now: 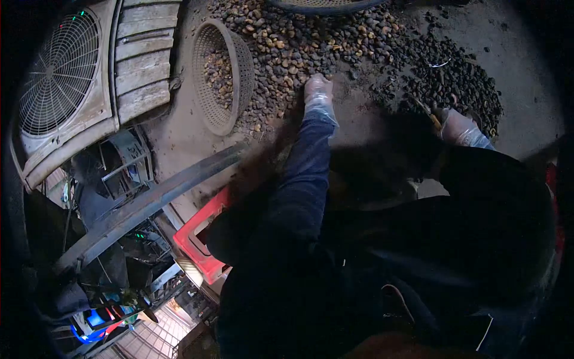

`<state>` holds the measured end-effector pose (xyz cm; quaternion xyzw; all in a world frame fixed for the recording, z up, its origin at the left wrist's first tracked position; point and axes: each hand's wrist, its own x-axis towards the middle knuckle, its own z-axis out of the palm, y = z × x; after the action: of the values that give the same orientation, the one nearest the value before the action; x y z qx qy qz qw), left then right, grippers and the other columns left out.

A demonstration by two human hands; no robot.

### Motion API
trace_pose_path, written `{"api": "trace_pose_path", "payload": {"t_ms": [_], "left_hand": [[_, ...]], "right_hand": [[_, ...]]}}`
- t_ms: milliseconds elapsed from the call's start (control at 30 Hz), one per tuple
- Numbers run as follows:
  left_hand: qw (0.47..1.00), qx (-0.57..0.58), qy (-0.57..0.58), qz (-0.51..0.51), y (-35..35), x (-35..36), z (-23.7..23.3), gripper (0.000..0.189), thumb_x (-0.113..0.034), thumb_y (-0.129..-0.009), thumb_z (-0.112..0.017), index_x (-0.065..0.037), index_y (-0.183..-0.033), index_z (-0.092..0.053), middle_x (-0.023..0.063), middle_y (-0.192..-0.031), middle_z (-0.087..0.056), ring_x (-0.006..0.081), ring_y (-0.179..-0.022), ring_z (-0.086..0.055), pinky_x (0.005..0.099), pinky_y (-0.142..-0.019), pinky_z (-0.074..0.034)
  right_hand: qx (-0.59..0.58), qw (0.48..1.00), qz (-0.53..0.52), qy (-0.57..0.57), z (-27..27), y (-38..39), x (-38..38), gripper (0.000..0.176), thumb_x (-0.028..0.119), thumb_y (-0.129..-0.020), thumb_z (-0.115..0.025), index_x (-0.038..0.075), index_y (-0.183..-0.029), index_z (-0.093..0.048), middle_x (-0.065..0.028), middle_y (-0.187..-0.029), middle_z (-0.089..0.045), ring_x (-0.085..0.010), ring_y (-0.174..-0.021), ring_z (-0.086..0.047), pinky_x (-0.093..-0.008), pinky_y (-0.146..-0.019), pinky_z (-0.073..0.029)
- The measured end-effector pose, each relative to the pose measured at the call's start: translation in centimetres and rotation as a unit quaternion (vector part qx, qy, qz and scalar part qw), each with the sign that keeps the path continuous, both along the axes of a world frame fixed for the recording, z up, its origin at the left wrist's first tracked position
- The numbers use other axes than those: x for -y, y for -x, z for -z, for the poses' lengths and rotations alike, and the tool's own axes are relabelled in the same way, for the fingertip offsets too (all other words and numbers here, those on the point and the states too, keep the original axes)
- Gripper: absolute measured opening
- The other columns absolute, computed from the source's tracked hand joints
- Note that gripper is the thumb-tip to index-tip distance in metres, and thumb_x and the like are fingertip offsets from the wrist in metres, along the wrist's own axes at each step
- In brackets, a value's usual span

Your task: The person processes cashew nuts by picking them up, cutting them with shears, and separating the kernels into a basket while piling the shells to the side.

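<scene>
My left hand (318,88), in a clear plastic glove, rests at the near edge of a heap of brown, nut-like pieces (281,45). Its fingers look curled in, and whatever they hold is hidden. My right hand (459,127), also gloved, is closed round the handle of a knife (434,119). The thin blade points up and left, towards a darker heap of small blackish pieces (457,78). Left of my left hand, a round woven plastic basket (234,78) lies tipped on its side, with more of the brown pieces inside.
A large fan in a worn housing (143,66) stands at the upper left. Below it runs a long metal bar (155,197). A red plastic stool (200,239) is close by my left side. Another basket's rim (329,8) shows at the top edge.
</scene>
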<state>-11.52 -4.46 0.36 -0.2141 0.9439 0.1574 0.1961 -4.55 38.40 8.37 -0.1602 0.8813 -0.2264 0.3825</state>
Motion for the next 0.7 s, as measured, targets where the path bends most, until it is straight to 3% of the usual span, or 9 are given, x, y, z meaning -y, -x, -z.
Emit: {"api": "trace_pose_path", "payload": {"t_ms": [67, 133, 200, 267, 300, 333, 400, 533, 700], "left_hand": [[0.999, -0.016, -0.025, -0.019, 0.3, -0.1, 0.0, 0.032, -0.022, -0.094, -0.072, -0.001, -0.118, -0.072, 0.0199, -0.1, -0.078, 0.035, -0.083, -0.077, 0.0422, -0.08, -0.061], [0.997, -0.025, 0.046, 0.048, 0.1, -0.2, -0.2, 0.027, -0.029, -0.09, -0.075, -0.006, -0.104, -0.079, 0.0233, -0.112, -0.077, 0.0421, -0.111, -0.073, 0.0465, -0.094, -0.06], [0.997, -0.032, 0.057, 0.042, 0.2, -1.1, -0.3, 0.023, -0.023, -0.089, -0.074, -0.003, -0.098, -0.077, 0.0218, -0.107, -0.078, 0.0359, -0.101, -0.077, 0.0457, -0.088, -0.061], [0.989, -0.032, -0.146, -0.013, -1.0, -2.6, -2.9, 0.027, -0.018, -0.096, -0.074, 0.002, -0.114, -0.072, 0.0161, -0.106, -0.076, 0.0212, -0.093, -0.074, 0.0353, -0.077, -0.063], [0.914, -0.059, -0.376, -0.139, -2.6, -4.2, -4.6, 0.023, -0.012, -0.096, -0.073, -0.001, -0.116, -0.07, 0.0132, -0.102, -0.074, 0.0192, -0.088, -0.072, 0.0302, -0.074, -0.061], [0.771, -0.079, -0.577, -0.258, -4.3, -6.7, -7.7, 0.022, -0.007, -0.097, -0.071, -0.003, -0.118, -0.068, 0.0102, -0.098, -0.072, 0.0173, -0.084, -0.07, 0.0251, -0.07, -0.059], [0.695, -0.055, -0.64, -0.323, -5.6, -10.9, -12.6, 0.025, -0.001, -0.099, -0.067, -0.009, -0.122, -0.062, 0.0071, -0.098, -0.069, 0.0148, -0.078, -0.067, 0.021, -0.065, -0.054], [0.678, 0.01, -0.665, -0.314, -6.2, -13.9, -12.0, 0.025, -0.001, -0.093, -0.07, -0.006, -0.117, -0.064, 0.0035, -0.088, -0.068, 0.0141, -0.074, -0.065, 0.0249, -0.064, -0.049], [0.712, 0.016, -0.65, -0.263, -7.5, -14.9, -9.6, 0.024, -0.005, -0.1, -0.069, -0.005, -0.122, -0.06, 0.0084, -0.101, -0.068, 0.0217, -0.083, -0.071, 0.0277, -0.063, -0.052]], "right_hand": [[-0.002, 1.0, 0.004, 0.003, 0.2, 0.1, -0.4, 0.043, 0.025, -0.091, -0.077, 0.003, -0.126, -0.068, -0.0219, -0.103, -0.076, -0.0413, -0.096, -0.075, -0.0503, -0.083, -0.06], [-0.007, 1.0, 0.007, 0.01, 0.4, 0.1, -0.6, 0.045, 0.025, -0.09, -0.078, 0.002, -0.127, -0.068, -0.0218, -0.103, -0.076, -0.041, -0.096, -0.075, -0.05, -0.083, -0.06], [-0.009, 1.0, 0.02, 0.019, -0.2, 0.0, -0.3, 0.046, 0.024, -0.09, -0.078, 0.001, -0.128, -0.067, -0.0218, -0.103, -0.076, -0.0407, -0.096, -0.075, -0.0496, -0.084, -0.061], [0.051, 0.997, 0.042, 0.029, -2.9, 0.9, 1.1, 0.049, 0.024, -0.091, -0.079, 0.001, -0.131, -0.065, -0.0214, -0.105, -0.076, -0.0404, -0.098, -0.075, -0.0496, -0.085, -0.061], [0.052, 0.997, 0.047, 0.028, -2.8, 1.0, 1.2, 0.049, 0.024, -0.091, -0.079, 0.001, -0.131, -0.065, -0.0214, -0.105, -0.076, -0.0404, -0.098, -0.075, -0.0496, -0.085, -0.061], [0.047, 0.997, 0.03, 0.053, -2.3, 1.3, 1.2, 0.047, 0.025, -0.092, -0.077, 0.002, -0.131, -0.066, -0.0222, -0.107, -0.076, -0.042, -0.101, -0.074, -0.0497, -0.086, -0.059], [0.044, 0.996, 0.015, 0.075, -2.1, 1.5, 1.6, 0.045, 0.026, -0.094, -0.076, 0.003, -0.131, -0.066, -0.0231, -0.11, -0.076, -0.0435, -0.104, -0.073, -0.0498, -0.088, -0.058], [0.054, 0.998, 0.009, 0.045, -1.6, 1.4, 1.9, 0.051, 0.03, -0.093, -0.08, 0.001, -0.132, -0.066, -0.0233, -0.114, -0.075, -0.0409, -0.109, -0.073, -0.0482, -0.091, -0.058], [0.093, 0.994, -0.004, 0.049, -3.6, 1.8, 2.5, 0.055, 0.032, -0.095, -0.079, -0.002, -0.135, -0.064, -0.0239, -0.12, -0.074, -0.0392, -0.114, -0.072, -0.047, -0.097, -0.058]]}}
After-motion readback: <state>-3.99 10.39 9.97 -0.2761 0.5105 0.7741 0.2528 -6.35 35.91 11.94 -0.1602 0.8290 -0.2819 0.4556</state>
